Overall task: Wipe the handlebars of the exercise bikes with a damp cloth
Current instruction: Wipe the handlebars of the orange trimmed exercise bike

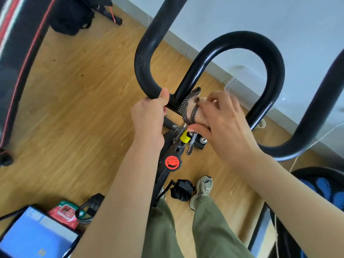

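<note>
Forearms reached forward | left hand (pixel 148 116) clenched round black handlebar (pixel 147 58) | right hand (pixel 221 125) pressed mesh-edged cloth (pixel 191 107) onto bar just beside that grip | red knob (pixel 172 162) below showed plus and minus

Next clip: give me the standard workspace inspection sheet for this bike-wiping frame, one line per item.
Surface: wood-look plank floor, bare near the bike.
Job's things: black looped tubular handlebar; black-and-white patterned cloth with a beige pad pressed on its centre junction.
Clutter: blue-topped box and red-and-green packet lower left; black bag upper left.
Hands: left hand grips the handlebar's left bend; right hand holds the cloth against the bar.
Cables: thin white cord on the right, by the wall.
Surroundings: pale wall; red round resistance knob; black pedal; other equipment at left edge.
</note>
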